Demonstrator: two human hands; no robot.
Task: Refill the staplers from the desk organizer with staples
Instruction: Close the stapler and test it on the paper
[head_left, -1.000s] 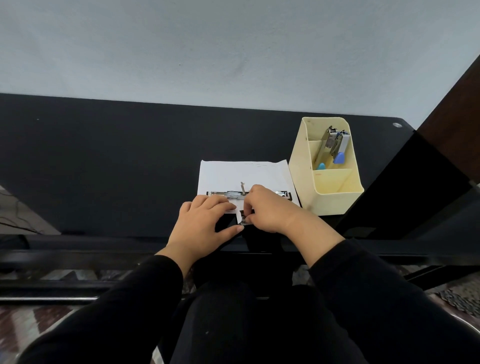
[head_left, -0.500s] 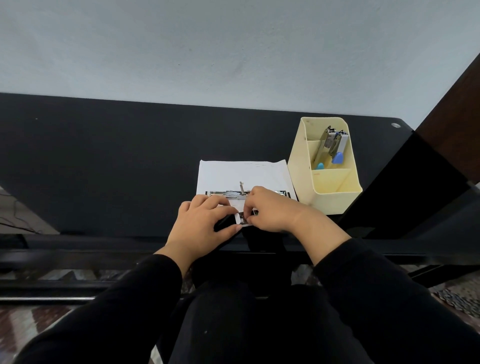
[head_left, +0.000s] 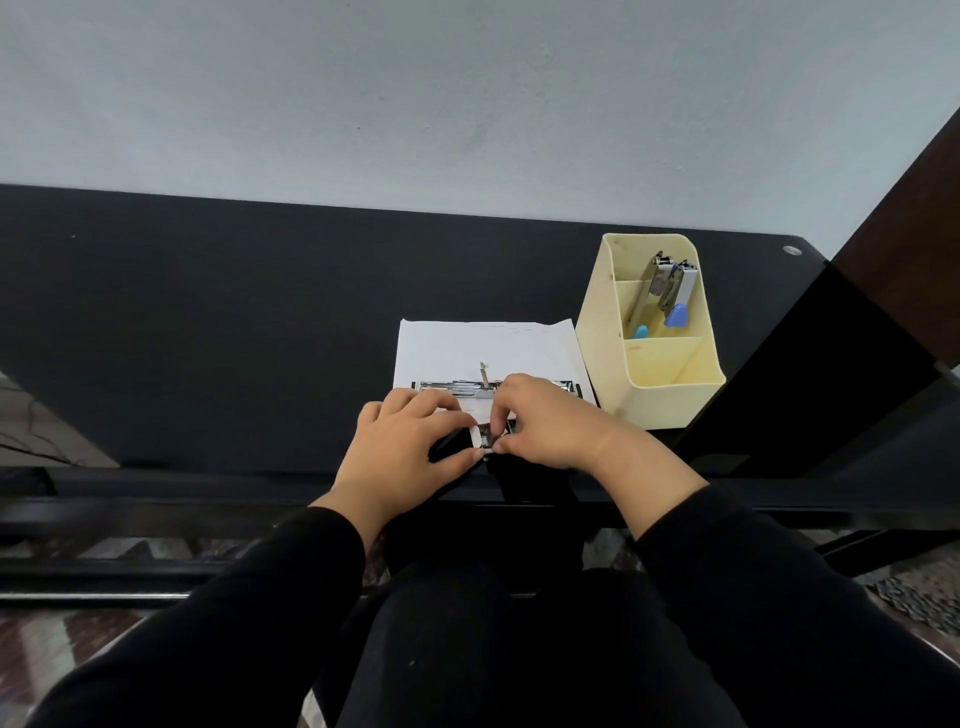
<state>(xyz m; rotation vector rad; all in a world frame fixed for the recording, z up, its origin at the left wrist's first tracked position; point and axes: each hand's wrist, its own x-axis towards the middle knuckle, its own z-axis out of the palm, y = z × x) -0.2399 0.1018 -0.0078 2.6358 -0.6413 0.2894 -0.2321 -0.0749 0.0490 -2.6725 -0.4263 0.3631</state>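
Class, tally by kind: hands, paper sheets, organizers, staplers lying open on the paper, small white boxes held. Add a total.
Hands: 2 (left hand, right hand)
Paper sheet: 1
Organizer: 1
Open stapler on paper: 1
Small white box held: 1
Total: 6

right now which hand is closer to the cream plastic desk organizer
Right. The right hand, pinching a small white item, lies just left of the cream plastic desk organizer; the left hand holds that item's other side, farther away.
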